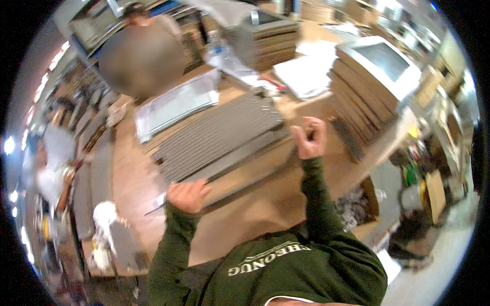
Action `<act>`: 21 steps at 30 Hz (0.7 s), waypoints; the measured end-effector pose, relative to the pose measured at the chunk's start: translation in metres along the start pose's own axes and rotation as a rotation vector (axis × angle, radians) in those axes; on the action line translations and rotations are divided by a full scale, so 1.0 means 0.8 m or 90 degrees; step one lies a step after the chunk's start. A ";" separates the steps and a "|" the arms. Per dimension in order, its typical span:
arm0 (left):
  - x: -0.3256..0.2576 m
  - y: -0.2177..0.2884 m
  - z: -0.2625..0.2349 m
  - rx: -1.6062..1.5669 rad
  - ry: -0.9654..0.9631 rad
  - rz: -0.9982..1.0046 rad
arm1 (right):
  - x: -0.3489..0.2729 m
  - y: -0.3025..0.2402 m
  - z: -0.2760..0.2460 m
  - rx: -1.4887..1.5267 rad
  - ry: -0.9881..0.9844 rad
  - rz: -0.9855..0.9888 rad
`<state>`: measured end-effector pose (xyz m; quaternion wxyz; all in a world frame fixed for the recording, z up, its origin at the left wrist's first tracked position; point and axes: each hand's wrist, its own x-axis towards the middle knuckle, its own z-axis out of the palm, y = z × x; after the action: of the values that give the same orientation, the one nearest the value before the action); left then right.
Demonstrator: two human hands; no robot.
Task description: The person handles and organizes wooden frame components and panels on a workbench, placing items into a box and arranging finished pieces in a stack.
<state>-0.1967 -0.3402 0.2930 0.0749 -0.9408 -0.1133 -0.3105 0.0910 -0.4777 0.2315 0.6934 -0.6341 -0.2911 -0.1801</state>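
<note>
My left hand [187, 196] is closed around the near end of a long grey metal strip [240, 162] that lies across a brown cardboard-covered table [245, 214]. My right hand [310, 136] is closed on the strip's far end, fist raised. Just beyond the strip lies a flat stack of several similar grey strips [217, 133]. Both green sleeves come up from the lower edge.
A clear plastic-wrapped bundle [176, 104] lies behind the stack. Tall piles of cardboard sheets [365, 94] stand at the right with a white panel on top. A person stands across the table; another works at the left. A box of scraps [357, 204] sits at the lower right.
</note>
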 end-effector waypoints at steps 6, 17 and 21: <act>-0.015 -0.031 -0.059 0.013 0.042 -0.213 | -0.004 0.043 -0.053 0.062 0.070 -0.032; -0.118 -0.047 0.030 -0.775 0.259 -0.684 | -0.007 0.053 -0.067 0.164 -0.031 0.145; -0.087 -0.042 0.043 -0.781 0.356 -0.724 | 0.001 0.052 -0.064 0.212 0.037 0.151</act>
<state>-0.2403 -0.3125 0.2260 -0.5844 -0.5058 -0.3549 -0.5260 0.1259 -0.5225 0.1983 0.8132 -0.5348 -0.2202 -0.0650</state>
